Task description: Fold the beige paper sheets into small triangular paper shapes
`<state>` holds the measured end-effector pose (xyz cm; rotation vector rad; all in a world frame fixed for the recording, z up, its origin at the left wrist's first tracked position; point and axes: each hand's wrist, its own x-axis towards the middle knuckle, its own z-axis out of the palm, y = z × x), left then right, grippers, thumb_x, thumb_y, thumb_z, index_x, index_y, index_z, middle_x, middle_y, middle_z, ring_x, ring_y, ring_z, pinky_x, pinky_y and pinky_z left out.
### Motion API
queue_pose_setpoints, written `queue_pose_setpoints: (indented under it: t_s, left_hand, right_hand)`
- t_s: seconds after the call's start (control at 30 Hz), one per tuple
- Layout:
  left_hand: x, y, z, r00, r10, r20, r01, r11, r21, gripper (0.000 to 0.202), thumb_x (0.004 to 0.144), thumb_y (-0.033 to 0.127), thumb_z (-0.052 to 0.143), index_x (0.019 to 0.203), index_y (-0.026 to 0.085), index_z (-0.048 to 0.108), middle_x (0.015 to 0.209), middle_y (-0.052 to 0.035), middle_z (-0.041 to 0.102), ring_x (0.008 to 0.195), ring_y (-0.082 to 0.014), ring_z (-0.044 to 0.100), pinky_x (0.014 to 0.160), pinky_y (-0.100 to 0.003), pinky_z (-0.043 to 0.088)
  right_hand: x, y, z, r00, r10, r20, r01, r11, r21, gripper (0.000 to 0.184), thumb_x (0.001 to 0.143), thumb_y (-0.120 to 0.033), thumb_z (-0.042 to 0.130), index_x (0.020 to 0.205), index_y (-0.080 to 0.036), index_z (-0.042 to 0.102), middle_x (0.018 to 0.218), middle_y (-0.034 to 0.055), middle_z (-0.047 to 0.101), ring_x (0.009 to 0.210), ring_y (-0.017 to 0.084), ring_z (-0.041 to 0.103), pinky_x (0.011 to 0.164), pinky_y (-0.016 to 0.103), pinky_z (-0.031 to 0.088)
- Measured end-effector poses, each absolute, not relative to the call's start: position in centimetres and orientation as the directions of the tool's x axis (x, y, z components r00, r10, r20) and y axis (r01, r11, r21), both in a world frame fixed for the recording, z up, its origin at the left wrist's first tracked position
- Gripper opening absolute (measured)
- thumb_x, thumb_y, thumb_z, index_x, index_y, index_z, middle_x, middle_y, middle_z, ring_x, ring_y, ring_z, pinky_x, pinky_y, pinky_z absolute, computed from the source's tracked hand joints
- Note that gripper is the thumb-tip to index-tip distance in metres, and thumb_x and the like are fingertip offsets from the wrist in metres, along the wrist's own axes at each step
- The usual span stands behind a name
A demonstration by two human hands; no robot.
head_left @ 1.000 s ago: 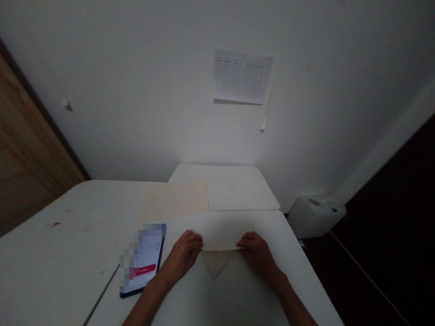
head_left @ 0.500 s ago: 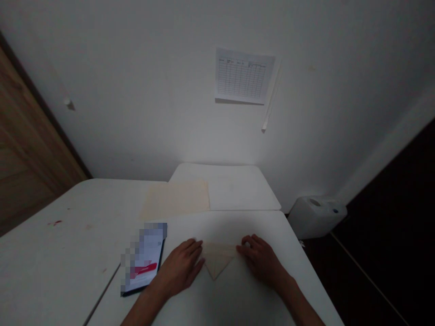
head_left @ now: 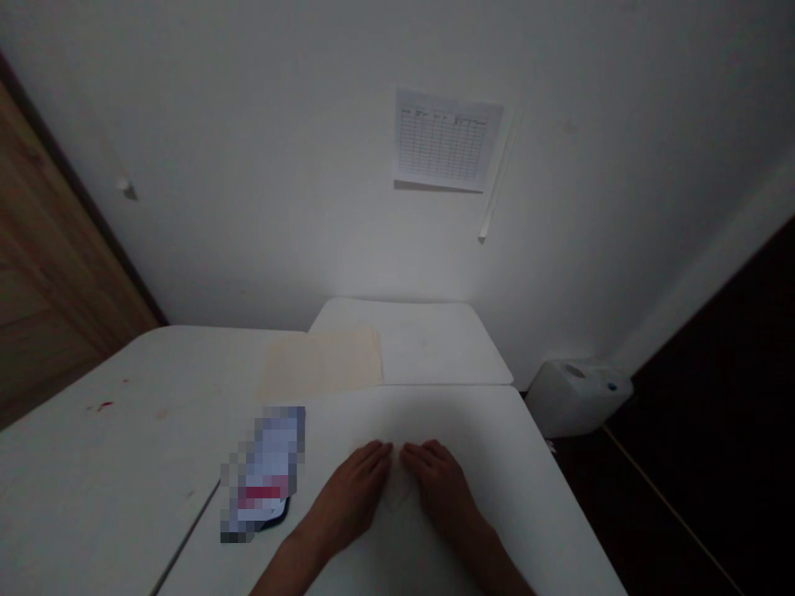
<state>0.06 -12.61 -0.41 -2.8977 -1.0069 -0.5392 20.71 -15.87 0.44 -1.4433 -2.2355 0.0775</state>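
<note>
Both of my hands lie flat, fingers stretched, on a small folded cream paper on the white table. My left hand covers the paper's left half and my right hand its right half, fingertips almost touching in the middle. Only the paper's lower point shows between the two hands. Neither hand grips anything.
A phone with a blurred screen lies just left of my left hand. A cream sheet rests further back on the table. A white canister stands on the floor at the right. A printed chart hangs on the wall.
My hands slid inward from the paper's outer corners to meet over its middle. A second ago they held a raised flap, which now lies folded flat beneath them.
</note>
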Motion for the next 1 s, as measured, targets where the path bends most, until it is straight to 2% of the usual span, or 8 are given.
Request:
queue_pose_setpoints:
  t_s: [0.13,0.3,0.47,0.57,0.7,0.8,0.9,1.0]
  left_hand:
    - [0.1,-12.6,-0.1,0.740,0.610,0.284,0.593,-0.791,0.153,0.055,0.084,0.004,0.045,0.137,0.020,0.044,0.138,-0.0080,0.053,0.124,-0.0247,0.052,0.103,-0.046,0.046]
    - [-0.1,-12.8,0.2,0.675,0.652,0.346,0.629,-0.753,0.192,0.040,0.091,0.016,0.046,0.130,0.020,0.053,0.134,-0.0069,0.057,0.121,-0.0252,0.055,0.100,-0.045,0.049]
    - [-0.9,-13.0,-0.2,0.595,0.706,0.384,0.689,-0.694,0.207,0.032,0.095,0.024,0.045,0.123,0.018,0.059,0.129,-0.0064,0.061,0.120,-0.0252,0.055,0.098,-0.043,0.051]
    - [-1.1,-12.8,-0.5,0.547,0.731,0.409,0.706,-0.665,0.244,0.030,0.095,0.022,0.042,0.118,0.018,0.061,0.123,-0.0062,0.065,0.116,-0.0242,0.057,0.095,-0.040,0.053]
    - [-0.7,-12.0,-0.4,0.499,0.761,0.415,0.705,-0.635,0.317,0.029,0.093,0.012,0.041,0.109,0.020,0.064,0.109,-0.0060,0.070,0.103,-0.0215,0.061,0.087,-0.036,0.056]
    - [-0.5,-11.1,0.0,0.488,0.786,0.380,0.717,-0.609,0.339,0.027,0.090,0.009,0.044,0.097,0.020,0.067,0.104,-0.0067,0.070,0.096,-0.0216,0.062,0.086,-0.037,0.054]
    - [-0.6,-10.2,0.4,0.495,0.790,0.361,0.706,-0.608,0.363,0.022,0.086,0.008,0.050,0.096,0.020,0.067,0.106,-0.0074,0.068,0.099,-0.0227,0.060,0.089,-0.039,0.051]
    - [-1.0,-9.8,0.6,0.502,0.790,0.351,0.680,-0.611,0.405,0.024,0.084,0.009,0.054,0.103,0.019,0.065,0.105,-0.0081,0.067,0.102,-0.0225,0.058,0.091,-0.038,0.048]
  right_hand:
    - [21.0,-15.9,1.1,-0.394,0.866,0.309,0.826,0.481,-0.293,0.055,0.087,0.001,0.044,0.133,-0.029,0.050,0.123,-0.0007,0.064,0.100,0.018,0.055,0.090,0.032,0.042]
    - [21.3,-16.0,0.8,-0.376,0.886,0.273,0.860,0.443,-0.253,0.052,0.086,-0.002,0.046,0.133,-0.024,0.050,0.107,0.0036,0.070,0.102,0.020,0.056,0.089,0.032,0.041]
    - [22.8,-17.4,0.7,-0.303,0.912,0.278,0.896,0.372,-0.243,0.055,0.084,-0.001,0.048,0.134,-0.022,0.050,0.109,0.0052,0.068,0.107,0.022,0.054,0.092,0.031,0.041]
    - [23.8,-18.3,0.9,-0.241,0.923,0.301,0.916,0.318,-0.244,0.047,0.088,-0.006,0.048,0.132,-0.022,0.053,0.113,0.0068,0.066,0.109,0.023,0.054,0.092,0.031,0.042]
    - [23.9,-17.9,1.2,-0.151,0.945,0.290,0.939,0.228,-0.256,0.030,0.094,-0.021,0.049,0.122,-0.023,0.060,0.101,0.0079,0.067,0.095,0.021,0.058,0.083,0.030,0.046]
    - [23.4,-17.0,1.7,-0.108,0.960,0.260,0.946,0.179,-0.270,0.017,0.092,-0.023,0.055,0.103,-0.024,0.068,0.088,0.0049,0.068,0.087,0.021,0.058,0.078,0.029,0.045]
    - [23.1,-16.0,2.4,-0.146,0.965,0.218,0.940,0.204,-0.273,0.011,0.088,-0.019,0.060,0.085,-0.023,0.069,0.086,0.0025,0.069,0.089,0.021,0.057,0.081,0.030,0.043]
    - [23.4,-15.2,2.9,-0.175,0.964,0.198,0.911,0.235,-0.340,0.015,0.085,-0.017,0.061,0.096,-0.023,0.070,0.097,0.0025,0.069,0.097,0.021,0.056,0.087,0.030,0.040]
